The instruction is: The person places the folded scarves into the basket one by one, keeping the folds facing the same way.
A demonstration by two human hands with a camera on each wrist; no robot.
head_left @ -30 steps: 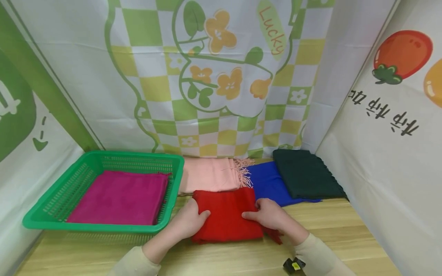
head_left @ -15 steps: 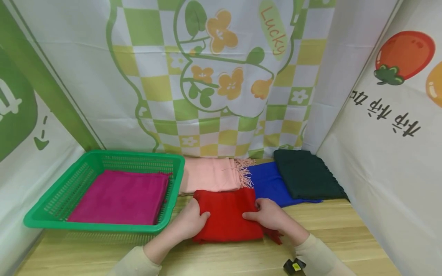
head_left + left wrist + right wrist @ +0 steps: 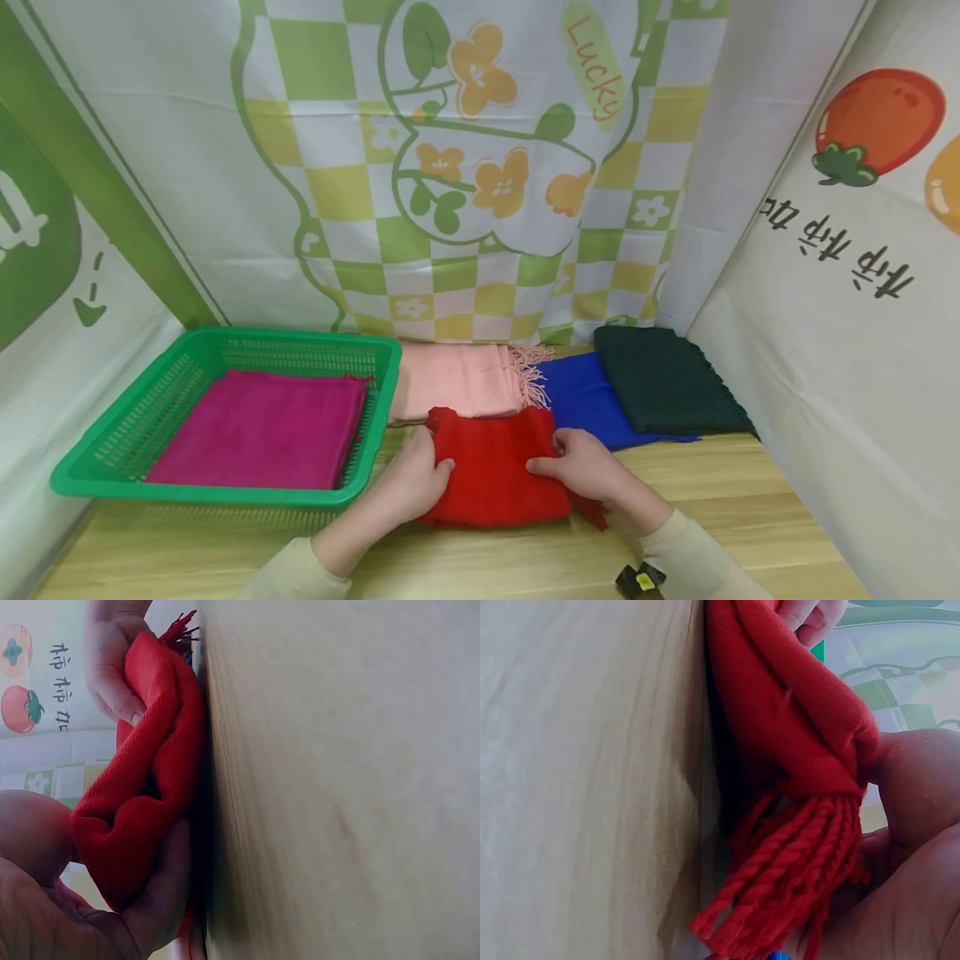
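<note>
A folded red scarf [image 3: 495,471] lies at the front middle of the wooden table, held from both sides. At its left edge my left hand [image 3: 416,479] grips it, thumb on top and fingers tucked beneath, as the left wrist view shows with the scarf [image 3: 142,780] bunched between them. My right hand [image 3: 588,467] pinches the opposite edge, its thumb over the cloth. Twisted red fringe [image 3: 795,862] hangs out beside the right hand in the right wrist view. The scarf's sides are lifted a little and its middle sags.
On the left stands a green plastic basket [image 3: 382,433] with a folded magenta scarf [image 3: 262,429] inside. Behind the red scarf lie a pink fringed scarf [image 3: 457,379], a blue scarf [image 3: 581,396] and a dark green scarf [image 3: 667,379] overlapping the blue one. Printed cloth walls enclose the table.
The red scarf's left side has been drawn slightly inward and raised, so its back edge now dips in the middle. Both hands keep their hold and have barely moved.
</note>
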